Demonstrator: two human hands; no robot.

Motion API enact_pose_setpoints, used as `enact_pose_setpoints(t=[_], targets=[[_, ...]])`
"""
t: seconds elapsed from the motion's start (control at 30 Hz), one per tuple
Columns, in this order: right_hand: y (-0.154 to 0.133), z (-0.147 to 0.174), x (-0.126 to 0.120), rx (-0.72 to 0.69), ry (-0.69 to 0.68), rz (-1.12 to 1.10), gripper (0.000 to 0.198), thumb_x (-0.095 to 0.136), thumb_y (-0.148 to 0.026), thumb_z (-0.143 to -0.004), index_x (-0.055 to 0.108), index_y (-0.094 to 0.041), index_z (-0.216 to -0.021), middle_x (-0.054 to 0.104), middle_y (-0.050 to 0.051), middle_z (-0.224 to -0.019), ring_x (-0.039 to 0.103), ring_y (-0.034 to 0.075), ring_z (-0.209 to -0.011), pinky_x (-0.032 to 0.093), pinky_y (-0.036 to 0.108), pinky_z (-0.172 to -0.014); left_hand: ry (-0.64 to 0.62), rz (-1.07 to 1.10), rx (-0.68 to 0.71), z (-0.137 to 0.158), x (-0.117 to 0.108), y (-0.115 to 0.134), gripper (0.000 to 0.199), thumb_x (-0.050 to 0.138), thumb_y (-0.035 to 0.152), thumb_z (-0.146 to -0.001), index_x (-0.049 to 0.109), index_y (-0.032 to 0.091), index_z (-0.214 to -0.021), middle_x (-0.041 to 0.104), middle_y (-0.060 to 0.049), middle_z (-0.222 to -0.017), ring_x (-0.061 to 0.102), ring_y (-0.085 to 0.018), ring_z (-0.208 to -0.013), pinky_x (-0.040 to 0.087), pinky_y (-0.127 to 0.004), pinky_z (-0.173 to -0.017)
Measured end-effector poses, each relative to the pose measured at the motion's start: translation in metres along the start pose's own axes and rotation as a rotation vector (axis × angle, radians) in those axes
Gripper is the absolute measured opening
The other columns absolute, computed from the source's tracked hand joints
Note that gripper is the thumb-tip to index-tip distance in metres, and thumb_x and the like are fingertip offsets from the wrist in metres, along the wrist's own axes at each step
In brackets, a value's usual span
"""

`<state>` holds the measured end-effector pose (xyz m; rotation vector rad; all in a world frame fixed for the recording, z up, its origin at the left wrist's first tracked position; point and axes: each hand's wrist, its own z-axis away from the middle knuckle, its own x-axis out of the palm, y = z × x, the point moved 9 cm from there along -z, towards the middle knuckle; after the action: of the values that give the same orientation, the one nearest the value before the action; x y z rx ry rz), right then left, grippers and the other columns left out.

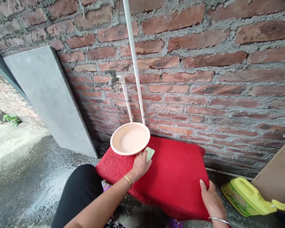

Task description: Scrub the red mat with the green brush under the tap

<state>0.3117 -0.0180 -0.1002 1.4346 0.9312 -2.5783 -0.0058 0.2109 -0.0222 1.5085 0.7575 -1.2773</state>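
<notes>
A red fleecy cloth (173,167) lies spread over a low support whose form is hidden. My left hand (141,164) rests over it with the fingers closed around a flat pale green piece (150,154), rounded and with a small hole near its far end; its underside is out of sight. Just beyond those fingers a cream basin (130,139) sits at the cloth's far left corner. At the cloth's right edge is my right hand (212,195), thumb on top and fingers wrapped over the side, gripping the cloth.
A brick wall (187,88) rises behind, carrying a tap (112,79) and a white pipe (134,60) above the basin. To the left a grey slab (49,101) leans on the wall over wet concrete. A yellow jug (249,196) lies at right beside a tan board (279,177).
</notes>
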Motion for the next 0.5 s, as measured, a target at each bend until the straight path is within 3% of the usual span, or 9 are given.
enact_pose_setpoints(t=[0.1, 0.33, 0.43, 0.5], targets=[[0.003, -0.001, -0.002, 0.011, 0.033, 0.008, 0.077, 0.026, -0.06, -0.098, 0.032, -0.008, -0.153, 0.054, 0.026, -0.147, 0.061, 0.033, -0.128, 0.044, 0.048, -0.11, -0.033, -0.009, 0.032, 0.007, 0.012, 0.028, 0.051, 0.057, 0.035, -0.092, 0.052, 0.017, -0.139, 0.055, -0.017, -0.131, 0.056, -0.03, -0.12, 0.046, -0.043, -0.103], [0.0, 0.003, -0.002, 0.009, -0.015, 0.042, 0.077, 0.014, -0.057, -0.099, 0.03, -0.005, -0.153, 0.047, 0.027, -0.152, 0.055, 0.034, -0.134, 0.04, 0.046, -0.112, -0.313, 0.192, 0.374, 0.074, 0.059, 0.15, 0.07, 0.061, 0.055, -0.084, 0.052, 0.023, -0.145, 0.051, -0.015, -0.14, 0.049, -0.036, -0.127, 0.042, -0.05, -0.112], [0.0, 0.001, 0.0, -0.01, -0.02, 0.046, 0.078, 0.012, -0.058, -0.099, 0.031, -0.004, -0.153, 0.047, 0.026, -0.152, 0.055, 0.034, -0.135, 0.04, 0.045, -0.113, -0.381, 0.314, 0.427, 0.094, 0.064, 0.16, 0.073, 0.06, 0.061, -0.083, 0.048, 0.029, -0.148, 0.052, -0.011, -0.141, 0.05, -0.035, -0.126, 0.043, -0.05, -0.112], [0.001, -0.001, 0.001, -0.012, -0.016, 0.049, 0.079, 0.012, -0.059, -0.098, 0.03, -0.004, -0.153, 0.049, 0.026, -0.151, 0.056, 0.034, -0.133, 0.04, 0.045, -0.112, -0.357, 0.327, 0.378, 0.09, 0.059, 0.141, 0.072, 0.061, 0.06, -0.083, 0.049, 0.029, -0.147, 0.052, -0.011, -0.14, 0.051, -0.033, -0.123, 0.043, -0.048, -0.112]])
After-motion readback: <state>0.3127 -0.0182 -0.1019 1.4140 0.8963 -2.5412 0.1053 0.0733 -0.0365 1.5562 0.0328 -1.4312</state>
